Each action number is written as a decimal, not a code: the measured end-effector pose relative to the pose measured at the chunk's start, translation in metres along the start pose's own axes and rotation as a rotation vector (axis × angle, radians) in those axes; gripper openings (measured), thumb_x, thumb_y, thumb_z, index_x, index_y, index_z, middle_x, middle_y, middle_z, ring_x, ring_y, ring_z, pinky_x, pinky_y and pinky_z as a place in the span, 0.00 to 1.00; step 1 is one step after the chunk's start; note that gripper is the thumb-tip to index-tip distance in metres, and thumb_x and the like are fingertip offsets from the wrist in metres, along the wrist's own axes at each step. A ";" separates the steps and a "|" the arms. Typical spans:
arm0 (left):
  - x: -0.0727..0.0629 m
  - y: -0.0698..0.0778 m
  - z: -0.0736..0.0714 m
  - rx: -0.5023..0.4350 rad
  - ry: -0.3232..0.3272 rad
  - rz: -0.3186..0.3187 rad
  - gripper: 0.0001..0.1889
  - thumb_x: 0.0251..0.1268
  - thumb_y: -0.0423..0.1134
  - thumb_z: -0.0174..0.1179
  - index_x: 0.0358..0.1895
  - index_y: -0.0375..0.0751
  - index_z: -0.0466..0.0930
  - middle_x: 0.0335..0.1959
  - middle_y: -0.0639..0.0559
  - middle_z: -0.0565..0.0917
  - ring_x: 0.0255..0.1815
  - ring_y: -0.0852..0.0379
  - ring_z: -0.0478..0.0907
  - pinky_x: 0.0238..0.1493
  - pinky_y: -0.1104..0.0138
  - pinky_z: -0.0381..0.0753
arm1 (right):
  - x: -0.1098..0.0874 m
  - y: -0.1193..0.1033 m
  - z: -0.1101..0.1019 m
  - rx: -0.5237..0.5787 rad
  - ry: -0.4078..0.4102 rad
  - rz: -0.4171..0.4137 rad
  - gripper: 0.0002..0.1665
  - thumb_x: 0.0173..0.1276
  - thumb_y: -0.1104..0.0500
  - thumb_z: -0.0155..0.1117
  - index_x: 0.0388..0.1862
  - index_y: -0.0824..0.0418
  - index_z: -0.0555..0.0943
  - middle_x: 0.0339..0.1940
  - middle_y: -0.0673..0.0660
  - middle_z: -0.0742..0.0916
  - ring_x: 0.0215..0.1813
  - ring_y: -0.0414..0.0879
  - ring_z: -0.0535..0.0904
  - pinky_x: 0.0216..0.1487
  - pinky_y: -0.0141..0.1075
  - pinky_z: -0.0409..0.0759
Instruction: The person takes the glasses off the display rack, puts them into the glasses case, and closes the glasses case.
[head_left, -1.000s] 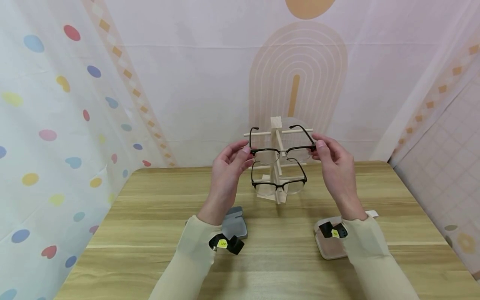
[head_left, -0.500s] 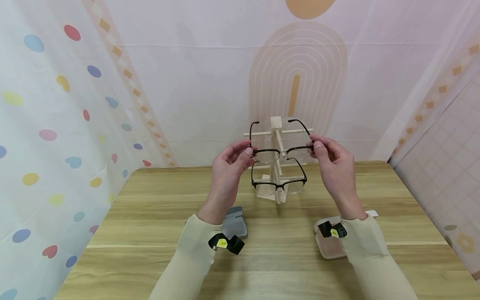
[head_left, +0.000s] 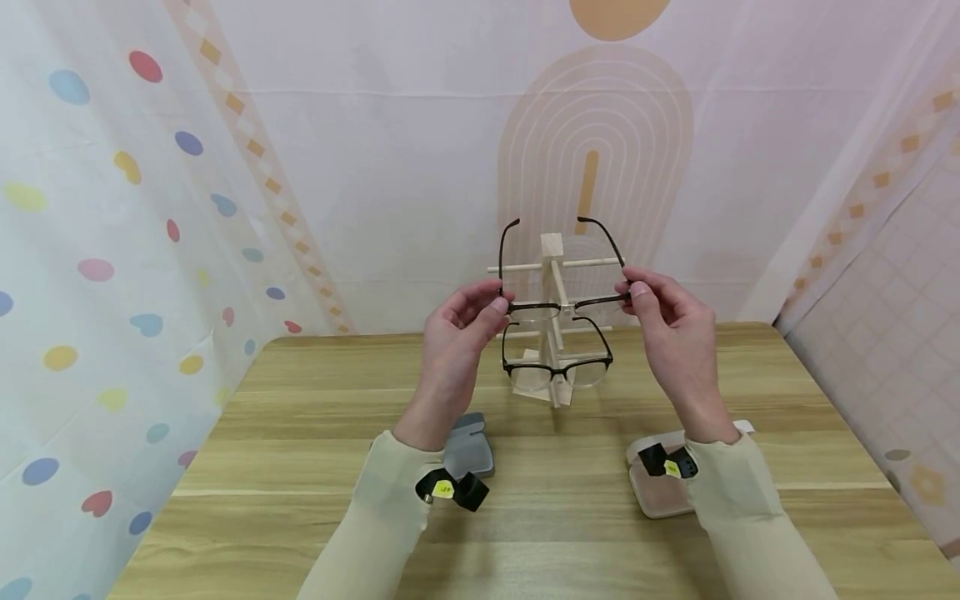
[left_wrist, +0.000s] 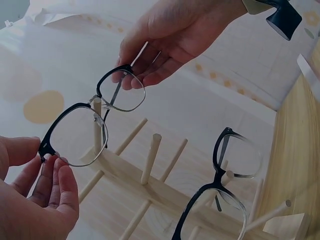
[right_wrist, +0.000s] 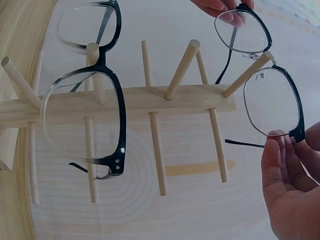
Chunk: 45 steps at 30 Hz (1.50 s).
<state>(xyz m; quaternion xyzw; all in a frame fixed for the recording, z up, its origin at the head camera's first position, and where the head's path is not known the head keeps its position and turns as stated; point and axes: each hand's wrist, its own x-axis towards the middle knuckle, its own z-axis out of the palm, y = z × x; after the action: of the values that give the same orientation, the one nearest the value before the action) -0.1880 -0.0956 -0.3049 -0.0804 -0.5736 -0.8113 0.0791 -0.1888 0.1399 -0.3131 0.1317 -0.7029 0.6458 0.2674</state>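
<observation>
My left hand point(head_left: 453, 346) and right hand point(head_left: 678, 346) pinch a pair of eyeglasses point(left_wrist: 47, 145) at its two front corners. These glasses have dark upper rims and thin metal lower rims; their arms are unfolded and point away toward the backdrop. They are at the upper part of a wooden display stand point(head_left: 552, 245), and in the wrist views their bridge is right at the topmost front peg point(right_wrist: 252, 70). Below, a second pair of black-topped eyeglasses point(right_wrist: 121, 112) rests on a lower peg of the stand. Fingertips partly hide the held pair's corners.
A grey-blue glasses case point(head_left: 471, 457) lies open near my left forearm. By the right wrist is an open pinkish case point(head_left: 660, 493), partly hidden by the sleeve. The wooden table point(head_left: 555, 550) ends at a patterned cloth backdrop point(head_left: 390, 167).
The held eyeglasses have tilted: the tips of their arms have risen above the stand's top, and the front has dipped slightly. Both hands keep their hold almost in place.
</observation>
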 end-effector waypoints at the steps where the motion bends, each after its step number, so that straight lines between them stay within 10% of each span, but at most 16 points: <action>1: 0.000 0.000 0.000 -0.001 0.000 0.002 0.16 0.72 0.25 0.61 0.61 0.26 0.78 0.46 0.48 0.87 0.48 0.57 0.83 0.53 0.67 0.84 | 0.000 0.000 0.000 0.002 0.002 -0.005 0.18 0.81 0.60 0.58 0.58 0.71 0.84 0.42 0.46 0.89 0.43 0.41 0.85 0.50 0.29 0.83; 45: -0.057 -0.011 -0.015 0.183 -0.043 0.107 0.16 0.65 0.23 0.67 0.55 0.26 0.80 0.47 0.41 0.88 0.47 0.52 0.84 0.47 0.69 0.84 | -0.058 -0.011 -0.019 -0.057 -0.034 -0.011 0.13 0.74 0.70 0.63 0.54 0.67 0.85 0.44 0.51 0.90 0.37 0.41 0.86 0.37 0.27 0.83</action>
<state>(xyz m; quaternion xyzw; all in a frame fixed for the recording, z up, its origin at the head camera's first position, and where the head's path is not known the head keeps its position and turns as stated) -0.1353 -0.1044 -0.3331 -0.1208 -0.6419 -0.7481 0.1170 -0.1315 0.1476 -0.3355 0.1390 -0.7248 0.6216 0.2627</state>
